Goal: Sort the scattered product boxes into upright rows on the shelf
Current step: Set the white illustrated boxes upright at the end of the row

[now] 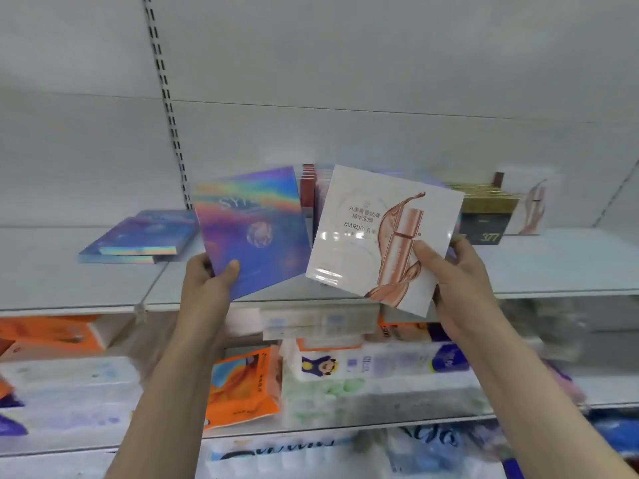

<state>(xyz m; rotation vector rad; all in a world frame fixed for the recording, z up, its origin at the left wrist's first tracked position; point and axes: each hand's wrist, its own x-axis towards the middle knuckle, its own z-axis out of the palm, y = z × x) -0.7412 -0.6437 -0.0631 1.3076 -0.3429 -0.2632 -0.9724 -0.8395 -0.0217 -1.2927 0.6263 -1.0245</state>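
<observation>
White metal shelving with a slotted upright stands against pale back panels.

White shelf, flat holographic boxes, upright boxes

The holographic box bore the letters "SY", the rest blurred. The white box read "MARUBI" beneath Chinese characters too small to make out surely. A dark box on the shelf showed "377". Print on the lower packets was too blurred.
</observation>
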